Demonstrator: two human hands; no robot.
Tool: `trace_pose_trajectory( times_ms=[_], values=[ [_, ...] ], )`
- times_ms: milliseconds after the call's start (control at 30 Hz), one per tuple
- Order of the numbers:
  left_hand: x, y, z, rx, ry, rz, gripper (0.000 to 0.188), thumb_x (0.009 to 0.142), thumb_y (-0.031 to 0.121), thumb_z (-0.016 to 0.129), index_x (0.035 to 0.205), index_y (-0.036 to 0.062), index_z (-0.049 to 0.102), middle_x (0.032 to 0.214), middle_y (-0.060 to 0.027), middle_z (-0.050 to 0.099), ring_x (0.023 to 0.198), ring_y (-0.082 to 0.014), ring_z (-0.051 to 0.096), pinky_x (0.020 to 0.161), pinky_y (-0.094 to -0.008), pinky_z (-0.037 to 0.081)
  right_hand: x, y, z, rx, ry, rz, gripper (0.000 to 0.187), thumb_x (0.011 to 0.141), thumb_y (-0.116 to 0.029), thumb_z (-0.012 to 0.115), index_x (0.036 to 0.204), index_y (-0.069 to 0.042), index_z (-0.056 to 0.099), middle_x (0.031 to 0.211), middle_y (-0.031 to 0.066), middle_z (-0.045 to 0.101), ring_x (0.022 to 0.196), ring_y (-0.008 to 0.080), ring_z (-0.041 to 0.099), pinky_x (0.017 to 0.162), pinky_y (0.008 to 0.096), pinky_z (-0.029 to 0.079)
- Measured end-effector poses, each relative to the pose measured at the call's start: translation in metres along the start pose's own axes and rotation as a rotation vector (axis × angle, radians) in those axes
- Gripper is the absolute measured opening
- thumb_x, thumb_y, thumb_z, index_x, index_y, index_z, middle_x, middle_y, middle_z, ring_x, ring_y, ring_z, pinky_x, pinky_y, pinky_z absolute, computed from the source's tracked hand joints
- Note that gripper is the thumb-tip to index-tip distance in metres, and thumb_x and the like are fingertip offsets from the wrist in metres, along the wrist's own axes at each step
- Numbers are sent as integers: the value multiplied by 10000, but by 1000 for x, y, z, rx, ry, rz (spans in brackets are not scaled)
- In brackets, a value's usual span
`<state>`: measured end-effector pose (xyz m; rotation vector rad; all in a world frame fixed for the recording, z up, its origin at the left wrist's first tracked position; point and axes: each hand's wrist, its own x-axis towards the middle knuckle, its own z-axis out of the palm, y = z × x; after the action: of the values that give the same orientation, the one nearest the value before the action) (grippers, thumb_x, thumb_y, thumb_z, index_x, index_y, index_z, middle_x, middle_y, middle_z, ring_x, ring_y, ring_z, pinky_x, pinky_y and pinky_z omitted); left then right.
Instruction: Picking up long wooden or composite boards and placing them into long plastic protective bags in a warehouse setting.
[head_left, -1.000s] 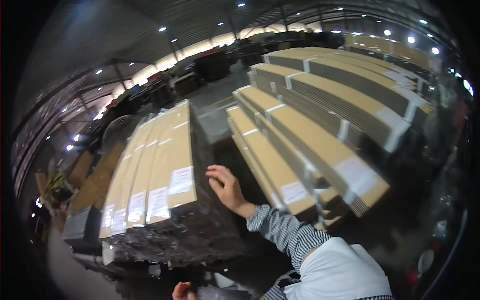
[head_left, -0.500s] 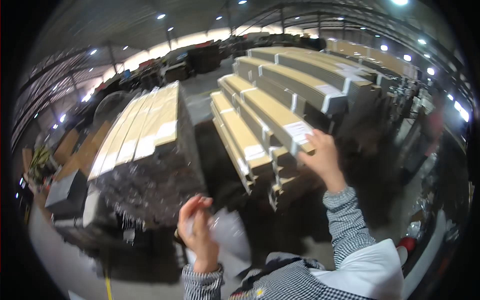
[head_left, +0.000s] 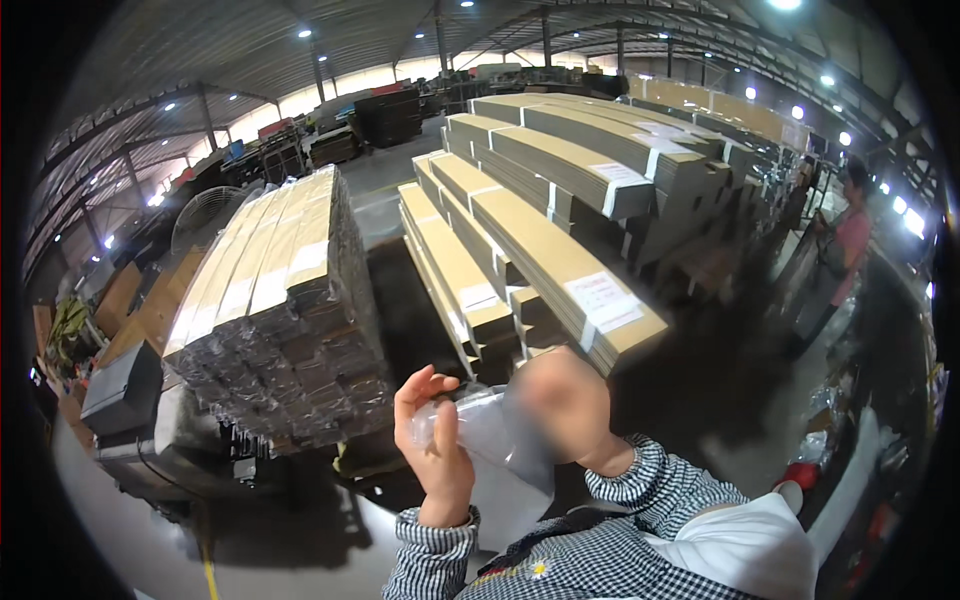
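My left hand curls around a clear plastic bag, fingers half closed on it. My right hand grips the same bag, blurred. Wrapped black bundles stand beyond my left hand.

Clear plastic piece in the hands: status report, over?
Left hand grips clear plastic piece. Right hand blurred, at its other end; grip unclear. Wrapped carton stack just beyond, not touching.

Left hand raised, fingers curled and pinching, checked sleeve at wrist. Right hand blurred, up just beside it, forearm bent in.
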<state>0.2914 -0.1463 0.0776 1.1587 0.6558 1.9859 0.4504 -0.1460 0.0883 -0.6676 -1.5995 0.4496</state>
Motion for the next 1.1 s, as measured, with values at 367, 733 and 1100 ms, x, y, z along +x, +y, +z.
trace_pose_trajectory(
  times_ms=[367, 733, 1100],
  values=[
    [-18, -44, 40, 112, -270, -372, 241, 949, 219, 649, 852, -1, 622, 701, -18, 601, 605, -70, 514, 580, -212, 401, -8, 5, -83, 58, 16, -28, 134, 903, -82, 678, 811, -20, 603, 739, 62, 576, 760, 207, 534, 717, 312, 430],
    [15, -33, 62, 515, -1130, -126, 257, 744, 32, 682, 1001, 31, 673, 828, -102, 653, 752, -287, 666, 662, -328, 513, -14, 29, -211, 242, -490, 151, 90, 721, 71, 650, 696, 11, 589, 702, 93, 611, 691, 221, 607, 651, 337, 495],
    [13, -76, 113, 113, -628, -552, 85, 864, 84, 640, 841, 5, 619, 819, -30, 664, 719, -112, 603, 662, -231, 459, 11, 98, -198, 164, 44, 132, 74, 911, -49, 522, 849, -46, 483, 820, 39, 503, 684, 88, 435, 620, 246, 375]
  ],
)
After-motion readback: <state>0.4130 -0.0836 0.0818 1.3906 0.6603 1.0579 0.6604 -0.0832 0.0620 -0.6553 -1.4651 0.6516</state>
